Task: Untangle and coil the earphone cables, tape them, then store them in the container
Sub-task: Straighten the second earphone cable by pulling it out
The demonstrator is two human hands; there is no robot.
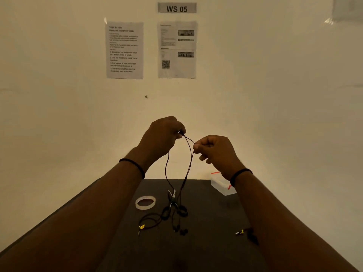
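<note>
dark matte table (206,252) pushed up to a plain pale wall (275,95). on the wall a "ws 05" sign (177,8) and 2 printed sheets (125,50) taped below it, text too blurry to read. on the table: a ring-shaped roll of clear tape (145,202) left of centre, scissors (172,201) with black handles just right of it, partly under the hanging cable. a translucent plastic container (222,185) with red marks sits at the far right, partly hidden behind the right wrist. a second earphone lead with a yellow-tagged plug (240,232) lies near the right forearm, mostly covered by it.

earphone cable (189,154) is thin, dark, strung between both hands above the table; its loose strands drop down and pool near the scissors, ending in another yellow-tagged plug (141,227) and small black earbuds (181,231).

left hand (163,136) raised, fingers curled, pinching the cable end at the fingertips. right hand (214,152) a bit lower, fist-like, pinching the cable between thumb and forefinger. each wrist wears a thin black band (135,165).
</note>
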